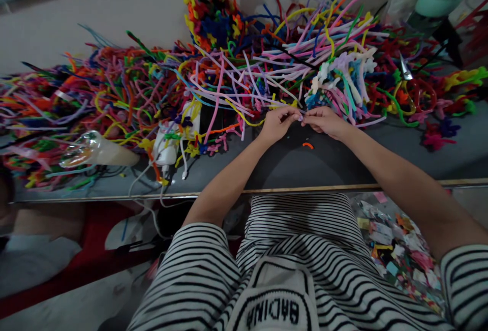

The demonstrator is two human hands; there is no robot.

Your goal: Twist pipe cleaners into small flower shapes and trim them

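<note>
My left hand and my right hand meet fingertip to fingertip over the dark table, both pinched shut. Between the fingertips runs a thin pale pipe cleaner, hard to make out. A short orange pipe-cleaner scrap lies on the table just below my hands. Right behind them spreads a big heap of coloured pipe cleaners, with a cluster of white and light-blue twisted pieces nearest my right hand.
A white glue gun or charger with cables and a clear plastic wrapper lie at the left. Scissors rest in the pile at the right. Paper scraps litter the floor right of my lap.
</note>
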